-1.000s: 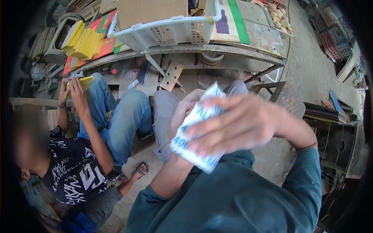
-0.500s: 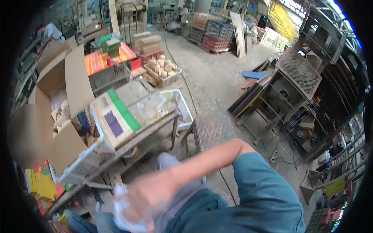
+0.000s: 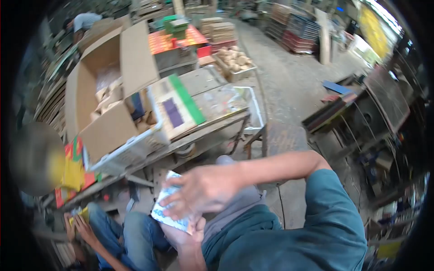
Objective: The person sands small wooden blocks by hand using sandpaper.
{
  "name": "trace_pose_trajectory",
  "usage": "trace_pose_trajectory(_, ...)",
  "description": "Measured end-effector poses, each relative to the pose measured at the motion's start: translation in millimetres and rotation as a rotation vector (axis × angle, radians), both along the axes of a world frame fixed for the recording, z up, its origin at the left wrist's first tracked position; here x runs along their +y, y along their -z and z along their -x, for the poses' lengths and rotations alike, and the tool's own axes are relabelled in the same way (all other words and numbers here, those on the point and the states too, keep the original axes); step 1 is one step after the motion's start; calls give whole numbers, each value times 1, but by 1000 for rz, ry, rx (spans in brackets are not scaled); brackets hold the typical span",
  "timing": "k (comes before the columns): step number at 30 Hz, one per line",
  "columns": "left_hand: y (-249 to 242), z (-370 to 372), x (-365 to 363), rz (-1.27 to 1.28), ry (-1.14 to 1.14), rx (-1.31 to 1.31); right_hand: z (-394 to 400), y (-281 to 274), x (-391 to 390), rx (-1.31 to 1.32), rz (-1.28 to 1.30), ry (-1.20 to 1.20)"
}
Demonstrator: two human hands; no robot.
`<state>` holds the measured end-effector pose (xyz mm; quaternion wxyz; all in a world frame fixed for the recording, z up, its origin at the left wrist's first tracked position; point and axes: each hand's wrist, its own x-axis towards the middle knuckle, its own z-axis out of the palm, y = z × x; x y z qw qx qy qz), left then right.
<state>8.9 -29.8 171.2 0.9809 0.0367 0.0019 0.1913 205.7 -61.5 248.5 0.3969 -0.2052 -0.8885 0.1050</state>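
A white sheet of sandpaper (image 3: 159, 213) with blue print reading "400" is in front of my lap, tilted. My left hand (image 3: 192, 229) grips its lower right edge from beneath, the fingers curled against it. Over the top lies my right hand (image 3: 205, 187), slightly blurred, its fingers spread and stretched across the printed face. The right thumb is hidden. Whether anything lies under the sheet cannot be seen.
A co-worker in jeans (image 3: 138, 232) sits close at left, holding a yellow piece (image 3: 81, 216). Ahead, a cardboard box (image 3: 106, 135) with wooden parts stands in a white crate (image 3: 131, 156) by a low bench (image 3: 203, 131). A wooden stool (image 3: 287, 137) stands nearby.
The view has swung left, shifting the scene rightward. My right hand, strongly blurred before, now shows spread fingers on the sheet. My left hand and the co-worker's hands have become visible.
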Motion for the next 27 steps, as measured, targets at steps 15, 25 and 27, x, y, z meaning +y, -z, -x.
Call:
trace_pose_trajectory(15,-27,6,-10,122,-84,75,7,-18,10,-45,47,-76)
trace_pose_trajectory(25,-56,-7,2,-39,-226,307,20,-28,-3,-167,-30,-77)
trace_pose_trajectory(27,-43,-3,-5,143,-174,-60,-8,-40,13,-91,5,66)
